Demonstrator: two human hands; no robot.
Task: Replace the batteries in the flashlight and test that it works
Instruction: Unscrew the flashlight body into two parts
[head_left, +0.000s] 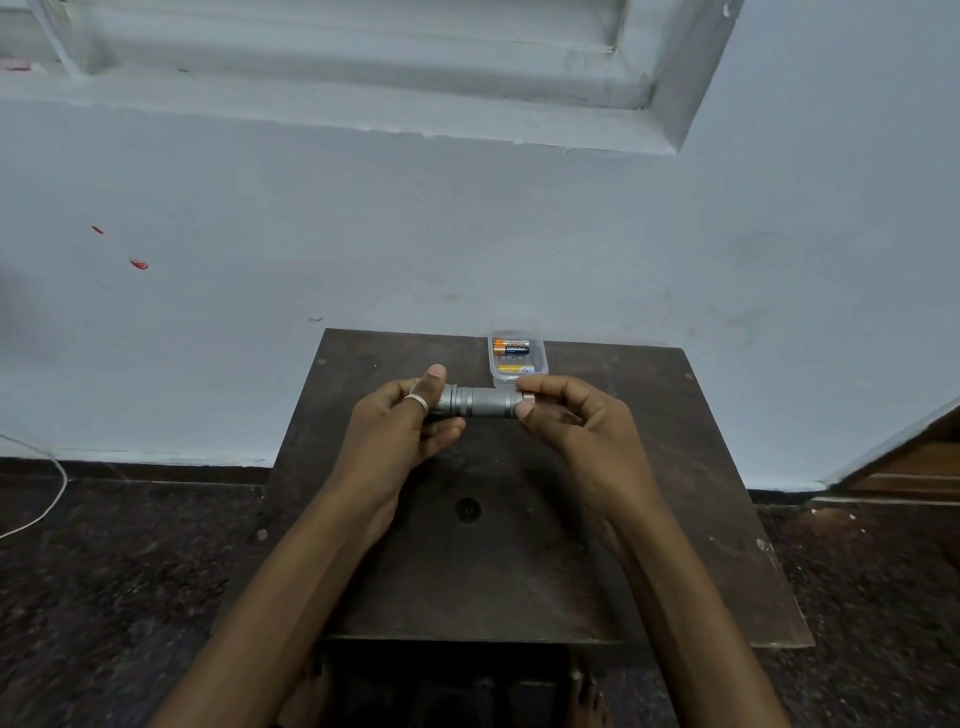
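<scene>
A dark wooden table (597, 545) is lying under both forearms, with bare top showing nearer the person than the hands. The left hand (400, 426) is wrapping the head end of the silver flashlight (480, 401), thumb up over the top and fingers curled beneath, holding it level above the table. The right hand (571, 415) is pinching the tail end between thumb and forefinger; whether it is turning a cap there cannot be told. Just beyond the right hand's fingertips a clear plastic case (518, 358) is resting on the table, open side up, with batteries (511, 347) lying inside, apparently untouched. Judgement: the task is sitting at an early stage, the flashlight body looking whole and closed. Opening the tail, swapping the cells, closing up and testing the light are all appearing to remain.
</scene>
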